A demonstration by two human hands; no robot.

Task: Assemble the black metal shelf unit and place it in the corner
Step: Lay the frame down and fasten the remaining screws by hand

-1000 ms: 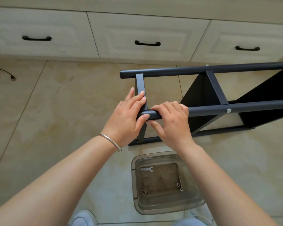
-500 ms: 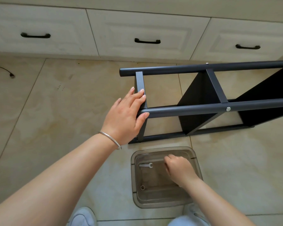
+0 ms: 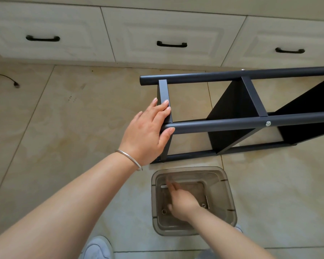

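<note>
Nearest, the right hand (image 3: 181,202) reaches into the clear plastic bin (image 3: 226,199) on the floor; motion blur hides whether its fingers grip anything. Beyond, the left hand (image 3: 148,133) rests with fingers straight and together on the end crossbar (image 3: 166,90) of the black shelf unit (image 3: 232,109), which lies on its side before the cabinets (image 3: 168,32). Risk: the unfastened joint may slip under the one-handed brace.

- Floor (image 3: 64,128): beige glossy tiles, meets the cabinet base along its far edge.
- Black shelf unit (image 3: 232,126) lies on its side on the floor, near the far edge, runs off to the right.
- Clear plastic bin (image 3: 229,195) sits on the floor just on the near side of the shelf unit.
- Black cable end (image 3: 15,84) at far left.
- White shoe (image 3: 97,247) at near edge.
</note>
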